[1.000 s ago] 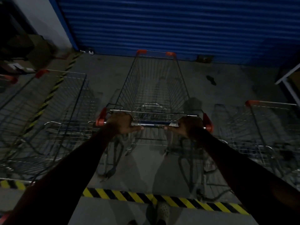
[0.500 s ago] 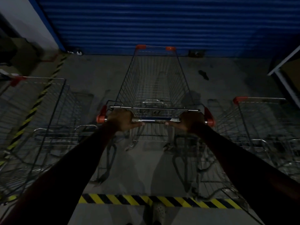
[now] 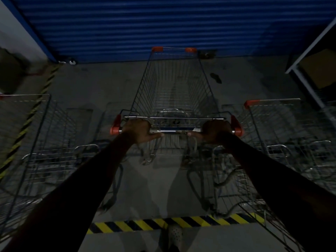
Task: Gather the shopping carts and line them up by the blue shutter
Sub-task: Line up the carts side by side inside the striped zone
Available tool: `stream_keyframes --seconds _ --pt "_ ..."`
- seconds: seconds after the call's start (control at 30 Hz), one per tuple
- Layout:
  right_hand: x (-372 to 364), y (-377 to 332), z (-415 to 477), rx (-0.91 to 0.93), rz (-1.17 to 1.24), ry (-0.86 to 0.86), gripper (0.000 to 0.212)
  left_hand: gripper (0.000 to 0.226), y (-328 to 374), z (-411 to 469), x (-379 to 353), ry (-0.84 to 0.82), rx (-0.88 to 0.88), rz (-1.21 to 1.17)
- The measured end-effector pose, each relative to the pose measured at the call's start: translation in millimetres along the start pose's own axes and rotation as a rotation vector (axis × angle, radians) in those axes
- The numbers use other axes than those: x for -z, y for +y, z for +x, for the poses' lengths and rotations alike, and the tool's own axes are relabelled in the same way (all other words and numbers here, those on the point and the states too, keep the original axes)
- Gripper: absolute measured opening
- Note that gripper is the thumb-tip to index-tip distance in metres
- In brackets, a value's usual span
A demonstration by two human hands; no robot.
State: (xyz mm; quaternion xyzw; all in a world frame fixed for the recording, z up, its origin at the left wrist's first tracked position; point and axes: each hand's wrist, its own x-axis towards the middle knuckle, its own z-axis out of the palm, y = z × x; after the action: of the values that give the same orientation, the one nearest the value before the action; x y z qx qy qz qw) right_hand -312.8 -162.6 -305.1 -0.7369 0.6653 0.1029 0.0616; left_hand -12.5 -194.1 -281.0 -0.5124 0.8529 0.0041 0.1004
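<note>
Nearest the camera, a perforated pale shoe (image 3: 175,235) stands on the grey concrete floor (image 3: 145,179), just behind a yellow-and-black hazard stripe (image 3: 172,221) running left to right across it. The room is dim, so much of the near floor is lost in shadow.

Beyond the stripe, 2 bare forearms reach forward to the silver-and-blue handle bar (image 3: 174,131) of the middle wire shopping cart (image 3: 173,84). The left hand (image 3: 139,130) has its grip wrapped shut around the bar near the left red end cap, and the right hand (image 3: 215,130) is closed on it near the right one. The cart's long axis runs straight from near to far; its nose, marked by 2 red corner caps, points at the blue ribbed roller shutter (image 3: 163,24) and stands just short of it. Its wheels are hard to make out under the basket.

A second wire cart (image 3: 29,135) stands to the left and a third wire cart (image 3: 283,139) to the right, both facing the same way, both cut off by the frame edges. Another hazard stripe (image 3: 27,122) slants along the far left floor. At far right a white metal frame (image 3: 309,51) is only partly visible, and a small dark object (image 3: 216,77) on the floor near the shutter cannot be identified.
</note>
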Motion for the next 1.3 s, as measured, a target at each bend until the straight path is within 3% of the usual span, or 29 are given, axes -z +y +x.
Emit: stream_keyframes --seconds 0.17,0.33,0.63,0.87,1.1,1.3 --pt "0 21 -16 -0.04 0.037 0.023 0.092 0.093 17 12 -4 0.024 -0.038 0.024" --pt "1 39 -34 -0.035 0.051 0.026 0.112 0.08 38 16 -4 0.003 -0.056 0.002" --pt "-15 53 -64 -0.046 0.046 0.025 0.097 0.08 62 -1 -9 -0.025 -0.065 -0.056" --pt "-21 45 -97 -0.042 0.031 -0.001 0.096 0.084 73 -35 -13 0.013 -0.066 -0.05" --pt "-33 28 -147 -0.052 0.061 0.037 0.102 0.072 89 -91 -17 0.051 -0.069 -0.066" --pt "-38 -1 -199 -0.059 0.075 0.009 0.094 0.071 95 -143 -31 0.086 -0.065 -0.051"
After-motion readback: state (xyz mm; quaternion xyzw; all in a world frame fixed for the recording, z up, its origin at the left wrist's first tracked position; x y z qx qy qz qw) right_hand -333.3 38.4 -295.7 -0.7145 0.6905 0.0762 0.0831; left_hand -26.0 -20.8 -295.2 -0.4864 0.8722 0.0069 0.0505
